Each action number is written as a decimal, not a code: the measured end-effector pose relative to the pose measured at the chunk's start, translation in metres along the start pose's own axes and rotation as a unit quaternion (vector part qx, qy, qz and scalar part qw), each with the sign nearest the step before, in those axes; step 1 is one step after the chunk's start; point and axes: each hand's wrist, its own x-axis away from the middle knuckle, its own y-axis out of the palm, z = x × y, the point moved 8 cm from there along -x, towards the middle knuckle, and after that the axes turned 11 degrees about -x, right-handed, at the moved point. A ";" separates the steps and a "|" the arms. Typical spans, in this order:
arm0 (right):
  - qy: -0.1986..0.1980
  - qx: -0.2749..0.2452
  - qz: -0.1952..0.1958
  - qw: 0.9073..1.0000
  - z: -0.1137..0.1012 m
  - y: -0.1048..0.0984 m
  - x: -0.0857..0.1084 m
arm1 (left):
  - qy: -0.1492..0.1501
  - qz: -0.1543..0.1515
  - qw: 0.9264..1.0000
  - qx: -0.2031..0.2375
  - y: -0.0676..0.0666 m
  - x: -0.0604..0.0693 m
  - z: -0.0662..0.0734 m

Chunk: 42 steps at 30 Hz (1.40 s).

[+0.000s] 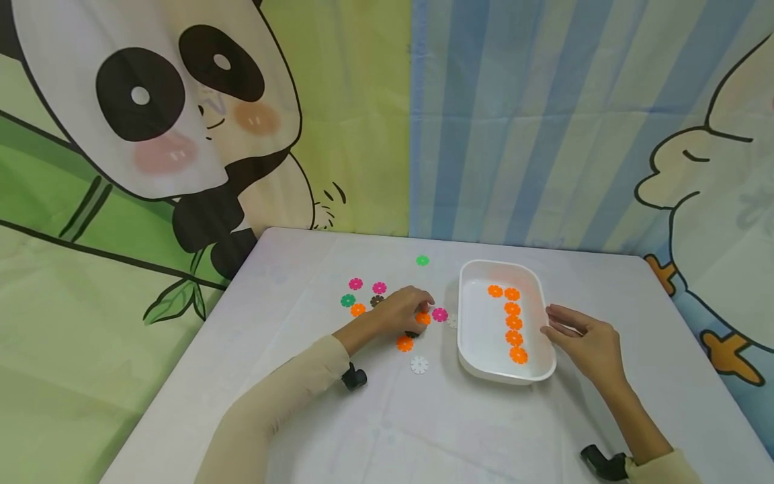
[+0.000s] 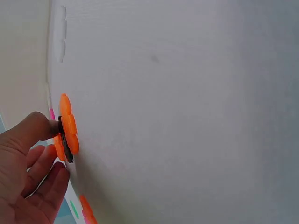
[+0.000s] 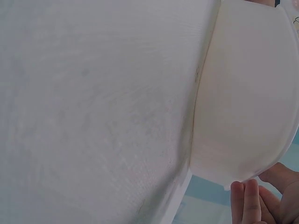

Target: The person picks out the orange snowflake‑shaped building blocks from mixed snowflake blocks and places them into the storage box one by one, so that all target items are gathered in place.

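In the head view my left hand [image 1: 402, 310] is among scattered flower-shaped pieces, its fingers bent round an orange piece [image 1: 423, 318]. In the left wrist view the thumb and fingers of my left hand [image 2: 35, 163] pinch at an orange piece [image 2: 59, 147]; a black piece [image 2: 66, 140] and another orange piece [image 2: 69, 125] overlap it. My right hand [image 1: 589, 343] rests its fairly straight fingertips at the right rim of the white tray [image 1: 480, 364]. Below the tray wall [image 3: 247, 93], my right hand [image 3: 266, 203] shows at the corner. Several orange pieces [image 1: 514, 323] lie inside the tray.
On the table [image 1: 387, 430] lie pink pieces [image 1: 379, 288], a bright green piece [image 1: 422, 260], a dark green piece [image 1: 347, 300], an orange piece [image 1: 405, 344] and a white piece [image 1: 419, 365]. A printed curtain [image 1: 363, 134] hangs behind the table.
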 end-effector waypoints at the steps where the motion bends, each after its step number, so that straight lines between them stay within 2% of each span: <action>1: 0.002 0.000 0.000 1.000 0.001 0.000 0.000 | 0.005 0.000 1.000 -0.007 0.000 0.000 0.001; 5: 0.005 0.001 -0.001 1.000 0.001 0.000 0.001 | 0.023 0.015 0.999 -0.021 -0.003 0.000 0.005; 7: 0.006 0.001 0.000 1.000 0.001 0.000 0.001 | 0.021 0.024 0.999 -0.017 -0.005 -0.001 0.004; 12: -0.001 -0.001 -0.001 1.000 -0.001 0.000 0.000 | -0.002 0.039 0.999 0.027 -0.014 0.000 0.001; 17: -0.005 -0.001 0.001 1.000 0.000 -0.001 0.000 | 0.013 0.070 0.995 0.065 -0.028 0.000 0.005; 22: 0.003 -0.001 0.002 1.000 0.001 -0.001 0.000 | 0.039 0.112 0.988 0.102 -0.038 -0.003 0.013; 28: 0.010 0.010 0.003 1.000 0.000 -0.001 0.000 | 0.070 0.158 0.972 0.159 -0.046 -0.012 0.025; 34: 0.004 0.015 0.004 1.000 0.000 0.000 -0.001 | 0.083 0.153 0.964 0.200 -0.046 -0.027 0.040; 38: 0.000 0.010 0.004 1.000 0.000 0.000 -0.002 | 0.090 0.151 0.965 0.196 -0.045 -0.039 0.054; 42: 0.000 0.005 0.006 1.000 0.000 0.000 -0.001 | 0.112 0.147 0.964 0.192 -0.042 -0.052 0.069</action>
